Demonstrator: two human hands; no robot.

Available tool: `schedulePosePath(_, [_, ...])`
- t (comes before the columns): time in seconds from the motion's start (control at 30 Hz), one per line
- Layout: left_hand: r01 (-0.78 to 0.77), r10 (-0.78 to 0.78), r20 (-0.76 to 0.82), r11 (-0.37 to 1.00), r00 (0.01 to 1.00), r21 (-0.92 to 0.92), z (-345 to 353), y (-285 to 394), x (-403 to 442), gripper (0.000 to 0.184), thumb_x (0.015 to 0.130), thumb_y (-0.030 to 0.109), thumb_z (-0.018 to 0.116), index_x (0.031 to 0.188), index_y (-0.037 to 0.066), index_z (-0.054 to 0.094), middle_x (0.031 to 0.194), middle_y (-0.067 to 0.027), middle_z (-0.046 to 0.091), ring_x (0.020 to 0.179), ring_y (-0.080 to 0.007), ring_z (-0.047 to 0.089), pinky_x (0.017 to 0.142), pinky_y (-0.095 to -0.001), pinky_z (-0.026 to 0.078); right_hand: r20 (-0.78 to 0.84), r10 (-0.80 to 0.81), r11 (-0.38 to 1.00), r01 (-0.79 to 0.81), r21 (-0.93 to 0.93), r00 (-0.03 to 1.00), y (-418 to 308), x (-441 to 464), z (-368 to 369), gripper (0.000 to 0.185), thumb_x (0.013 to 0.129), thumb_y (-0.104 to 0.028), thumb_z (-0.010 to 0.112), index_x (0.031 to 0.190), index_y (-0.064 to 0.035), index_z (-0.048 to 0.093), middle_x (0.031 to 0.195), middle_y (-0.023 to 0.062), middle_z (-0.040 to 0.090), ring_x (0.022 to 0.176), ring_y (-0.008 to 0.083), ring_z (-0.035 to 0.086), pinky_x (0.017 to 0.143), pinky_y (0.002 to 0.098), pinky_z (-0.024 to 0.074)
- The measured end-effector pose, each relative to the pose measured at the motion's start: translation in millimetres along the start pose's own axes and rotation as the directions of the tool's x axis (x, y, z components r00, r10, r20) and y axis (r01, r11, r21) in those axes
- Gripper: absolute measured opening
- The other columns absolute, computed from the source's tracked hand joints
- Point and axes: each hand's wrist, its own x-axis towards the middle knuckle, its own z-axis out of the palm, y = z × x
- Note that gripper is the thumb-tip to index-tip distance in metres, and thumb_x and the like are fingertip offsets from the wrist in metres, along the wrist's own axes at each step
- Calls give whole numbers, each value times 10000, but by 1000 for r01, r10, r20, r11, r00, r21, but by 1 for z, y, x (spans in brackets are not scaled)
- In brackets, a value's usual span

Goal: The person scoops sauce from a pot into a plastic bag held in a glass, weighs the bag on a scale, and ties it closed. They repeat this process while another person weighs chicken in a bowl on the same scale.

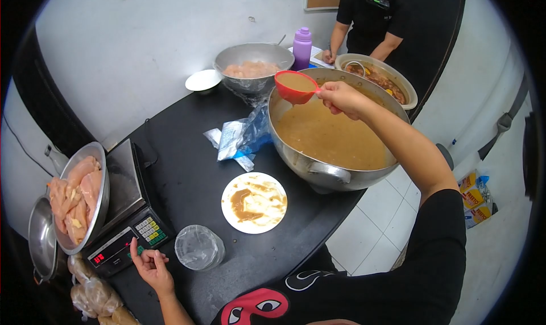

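My right hand (341, 99) grips the handle of a red plastic scoop (297, 87) full of brown sauce. It is held above a large metal pot (327, 170) that contains more of the same brown sauce (327, 131). My left hand (152, 266) holds nothing; its index finger points out and the other fingers are loosely bent, beside the keypad of a digital scale (122, 248). A metal bowl (101, 211) of raw chicken pieces (77, 197) rests on the scale. Right of my left hand stands a round container lined with clear plastic (199, 248).
A sauce-smeared white plate (255, 203) and crumpled plastic packaging (230, 140) lie on the black table (176, 126). Behind are a bowl of pale meat (253, 52), a small white bowl (203, 81) and a purple bottle (302, 48). A co-worker (369, 26) stands near another pot (406, 83).
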Motion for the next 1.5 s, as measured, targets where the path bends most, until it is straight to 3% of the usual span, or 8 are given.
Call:
schedulePosePath(0.4, [9, -8, 9, 1000, 1000, -12, -1, -1, 1, 604, 871, -1, 541, 1410, 66, 276, 713, 17, 473, 631, -47, 471, 559, -167, 423, 12, -5, 1000, 5, -17, 1000, -3, 6, 2, 147, 890, -190, 558, 830, -57, 539, 601, 0, 460, 451, 70, 367, 405, 218, 271])
schedulePosePath(0.5, [9, -9, 10, 1000, 1000, -9, -1, -1, 1, 606, 869, -3, 541, 1410, 66, 276, 711, 18, 472, 631, -48, 472, 561, -167, 423, -3, 12, 1000, -12, 3, 1000, -4, 4, 3, 170, 909, -212, 556, 781, -106, 524, 607, -35, 456, 494, 53, 387, 449, 196, 315])
schedulePosePath(0.6, [12, -12, 9, 1000, 1000, -8, -1, -1, 1, 606, 870, -4, 542, 1410, 67, 276, 711, 19, 471, 633, -48, 473, 562, -168, 424, 13, -13, 1000, 13, -2, 1000, -3, 10, 2, 152, 892, -202, 565, 828, -66, 539, 603, -10, 453, 457, 63, 357, 409, 217, 261])
schedulePosePath(1.0, [25, -25, 7, 1000, 1000, -9, -2, -1, 1, 593, 871, 20, 546, 1399, 41, 277, 720, 8, 481, 637, -51, 472, 567, -168, 425, 53, -1, 990, 8, -140, 999, -17, 16, 14, 169, 915, -222, 538, 829, -77, 540, 606, 1, 444, 443, 71, 358, 400, 226, 263])
schedulePosePath(1.5, [40, -40, 6, 999, 999, -1, -1, -1, 3, 595, 868, 9, 545, 1398, 39, 276, 712, 3, 487, 634, -56, 480, 566, -172, 429, 71, -9, 987, 21, -161, 997, -31, 34, 27, 162, 927, -217, 526, 828, -90, 518, 591, -7, 439, 402, 58, 350, 378, 208, 245])
